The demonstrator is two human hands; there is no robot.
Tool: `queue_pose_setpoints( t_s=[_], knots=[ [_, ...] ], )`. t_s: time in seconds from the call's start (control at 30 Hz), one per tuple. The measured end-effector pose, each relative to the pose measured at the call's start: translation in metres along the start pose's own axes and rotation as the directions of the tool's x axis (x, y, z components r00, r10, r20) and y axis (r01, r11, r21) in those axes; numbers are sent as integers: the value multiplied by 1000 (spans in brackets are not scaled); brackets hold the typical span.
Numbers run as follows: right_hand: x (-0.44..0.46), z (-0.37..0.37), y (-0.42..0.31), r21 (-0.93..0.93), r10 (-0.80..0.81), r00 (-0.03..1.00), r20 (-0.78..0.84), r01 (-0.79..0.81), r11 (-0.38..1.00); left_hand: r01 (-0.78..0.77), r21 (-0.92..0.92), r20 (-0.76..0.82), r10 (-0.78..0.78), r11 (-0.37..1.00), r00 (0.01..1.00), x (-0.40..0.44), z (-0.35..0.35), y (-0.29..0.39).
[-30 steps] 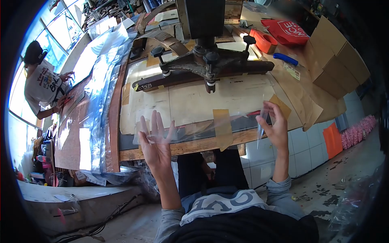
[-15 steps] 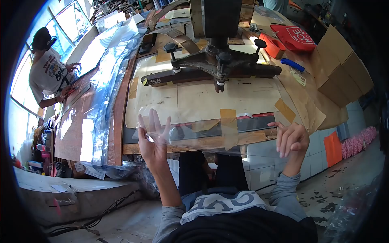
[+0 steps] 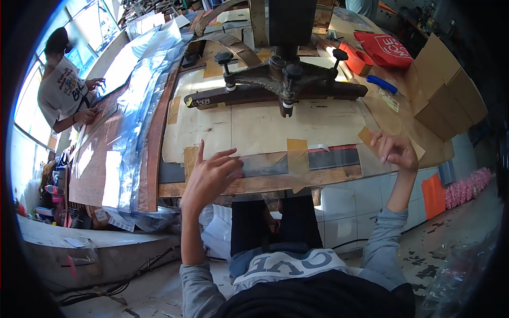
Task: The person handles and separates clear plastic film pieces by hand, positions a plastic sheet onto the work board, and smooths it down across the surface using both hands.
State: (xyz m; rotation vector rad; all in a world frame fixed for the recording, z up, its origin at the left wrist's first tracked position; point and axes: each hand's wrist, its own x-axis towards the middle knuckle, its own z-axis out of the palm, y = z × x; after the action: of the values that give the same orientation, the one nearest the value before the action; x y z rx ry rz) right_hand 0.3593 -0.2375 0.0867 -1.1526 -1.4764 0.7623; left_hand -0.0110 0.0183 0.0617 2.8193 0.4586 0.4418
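Film [image 3: 333, 179], clear and glossy, left hand [image 3: 211, 177] splayed, right hand [image 3: 395, 150] curled, grip unclear

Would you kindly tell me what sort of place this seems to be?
Probably a small workshop, judging by the heavy machine above the worktable, the plastic sheets and the cardboard box.
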Motion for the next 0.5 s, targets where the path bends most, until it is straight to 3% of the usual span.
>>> queue_pose_setpoints(
  t_s=[0.07,0.1,0.13,0.2,0.3,0.33,0.4,0.43,0.5],
  knots=[
    [4,-15,-4,-144,107,994,4,-106,984,75,-76,8,-74,994,997,5,-11,-15],
    [4,-19,-3,-204,170,985,-39,-174,963,-20,-96,-131,7,995,991,12,-19,-15],
    [5,-22,-1,-262,229,970,-83,-243,934,68,-207,-78,-86,976,993,16,-31,-11],
    [4,-24,5,-417,275,946,-169,-321,850,324,-280,182,-281,904,942,26,-56,-5],
    [-3,-22,19,-511,370,870,-325,-491,705,329,-271,388,-210,905,897,43,-54,-3],
    [-7,-24,30,-515,358,856,-372,-512,688,242,-205,368,-154,949,917,42,-42,-3],
    [-10,-23,42,-489,361,815,-453,-566,664,243,-357,208,-177,902,962,36,-13,-3],
    [-11,-20,46,-457,380,787,-487,-600,657,209,-301,0,-219,931,976,32,2,-3],
    [-15,-14,54,-421,368,749,-551,-630,652,178,-159,-407,-229,971,884,19,25,-1]
  ],
)
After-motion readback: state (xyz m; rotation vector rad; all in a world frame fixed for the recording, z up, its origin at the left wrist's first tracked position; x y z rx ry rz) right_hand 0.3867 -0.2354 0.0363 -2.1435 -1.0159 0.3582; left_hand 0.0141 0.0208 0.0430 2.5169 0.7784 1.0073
